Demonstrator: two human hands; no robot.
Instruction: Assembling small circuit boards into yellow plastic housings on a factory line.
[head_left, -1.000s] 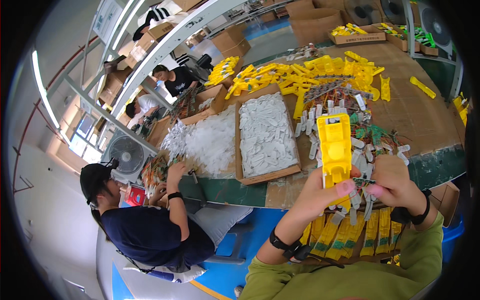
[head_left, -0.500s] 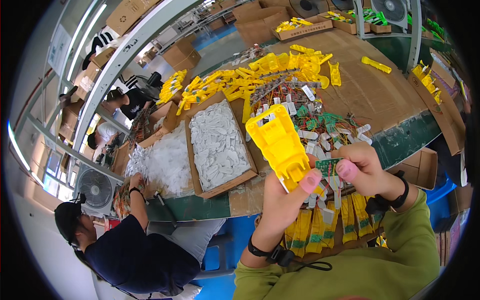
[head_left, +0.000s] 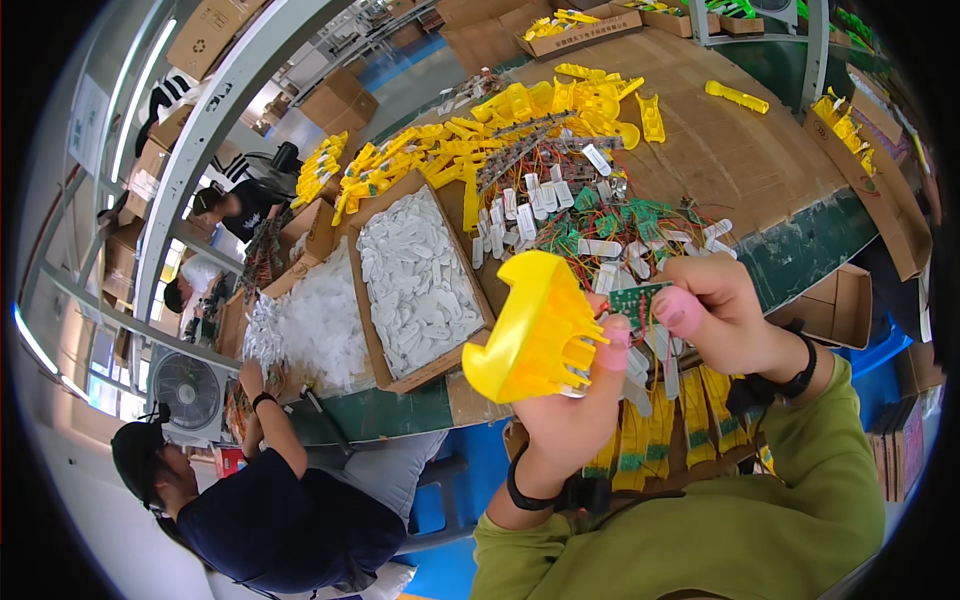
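While we look down over the tabletop (head_left: 740,150):
Left hand (head_left: 575,400): our fingers clasp a yellow plastic housing (head_left: 530,325).
Right hand (head_left: 725,315): our fingers pinch a green circuit board (head_left: 636,297).

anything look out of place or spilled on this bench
Nothing looks damaged or spilled. The left hand holds a yellow plastic shell, the right hand a small green circuit board; wired boards lie loosely heaped on the table.

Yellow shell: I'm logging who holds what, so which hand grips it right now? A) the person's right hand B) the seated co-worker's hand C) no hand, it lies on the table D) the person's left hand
D: the left hand has its grip on the yellow shell, while the right hand pinches a small green board beside it.
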